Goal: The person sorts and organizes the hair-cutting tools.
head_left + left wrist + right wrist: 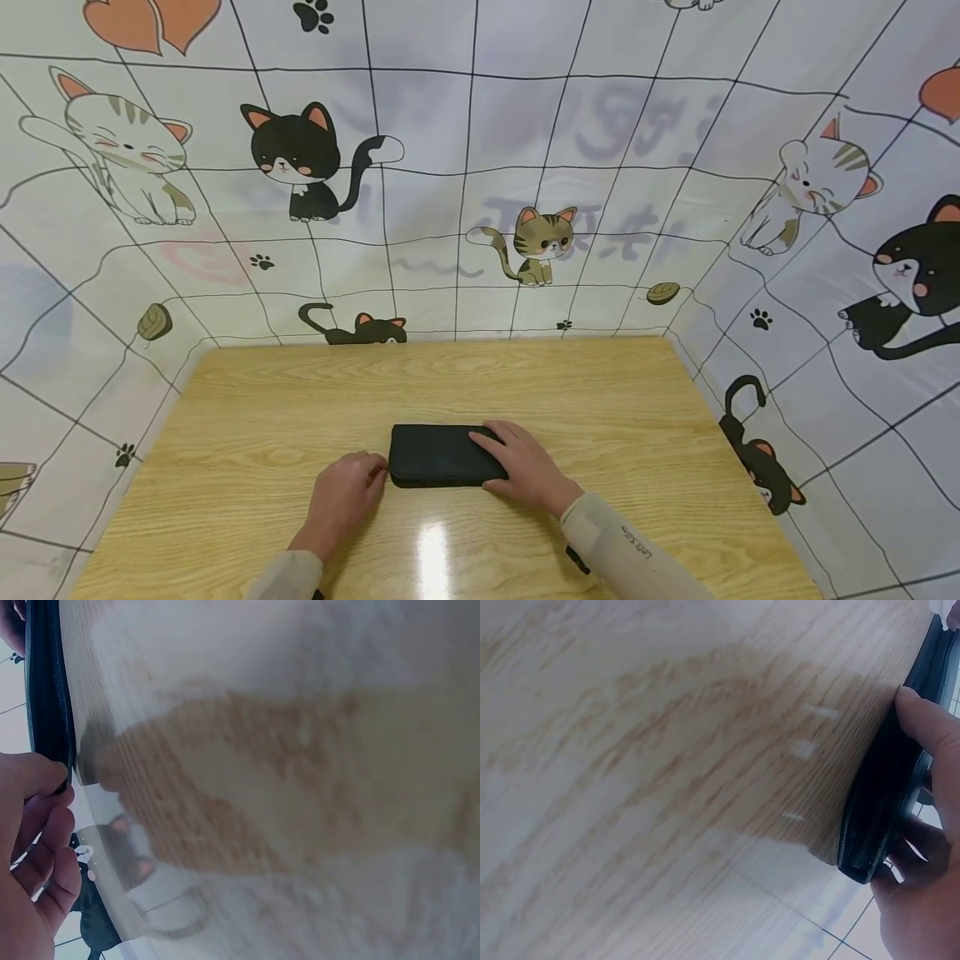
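Observation:
A long black zip-up wallet (438, 456) lies flat on the wooden table. My right hand (528, 467) grips its right end, the thumb at the near edge and the fingers over the top and far side. In the right wrist view, zipper teeth show along the side of the wallet (881, 802) beside the right hand (930, 847). At the wallet's left end, my left hand (347, 500) pinches a small dark piece between thumb and forefinger. It looks like the zipper pull, mostly hidden by the fingertips in the left wrist view, where the left hand (37, 832) shows close up.
The glossy wooden table (300, 383) reflects light near its front. White cloth walls (427, 108) with grid lines and cartoon cats stand at the back and both sides. Light sleeves cover both forearms.

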Demonstrator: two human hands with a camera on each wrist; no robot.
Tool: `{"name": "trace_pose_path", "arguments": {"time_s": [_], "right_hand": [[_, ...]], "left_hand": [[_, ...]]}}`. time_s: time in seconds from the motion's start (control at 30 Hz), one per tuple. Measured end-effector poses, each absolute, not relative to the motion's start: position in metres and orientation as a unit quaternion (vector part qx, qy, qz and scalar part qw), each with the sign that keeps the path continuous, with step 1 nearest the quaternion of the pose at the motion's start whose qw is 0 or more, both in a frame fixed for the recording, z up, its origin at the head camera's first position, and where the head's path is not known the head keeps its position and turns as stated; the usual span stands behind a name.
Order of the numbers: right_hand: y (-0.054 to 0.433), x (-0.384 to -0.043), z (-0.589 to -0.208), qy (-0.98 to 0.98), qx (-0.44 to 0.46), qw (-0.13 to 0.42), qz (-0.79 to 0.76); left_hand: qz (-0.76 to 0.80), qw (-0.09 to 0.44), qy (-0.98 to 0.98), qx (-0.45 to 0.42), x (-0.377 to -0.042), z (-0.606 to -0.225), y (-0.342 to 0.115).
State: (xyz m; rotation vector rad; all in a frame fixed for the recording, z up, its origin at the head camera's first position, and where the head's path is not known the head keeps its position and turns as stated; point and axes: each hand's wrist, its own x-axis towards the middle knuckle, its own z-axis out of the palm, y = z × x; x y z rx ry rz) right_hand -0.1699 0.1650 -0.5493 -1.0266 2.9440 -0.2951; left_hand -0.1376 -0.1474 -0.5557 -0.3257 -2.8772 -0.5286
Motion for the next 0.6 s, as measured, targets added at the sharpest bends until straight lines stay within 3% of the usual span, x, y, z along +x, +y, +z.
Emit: {"name": "trace_pose_path", "arguments": {"time_s": [0.6], "right_hand": [[0.165,-0.1704,-0.547,0.936,-0.338,-0.002,-0.099]], "left_hand": [[-0.164,0.108,-0.975,-0.105,-0.1398,-0.5561,-0.1475]]}}
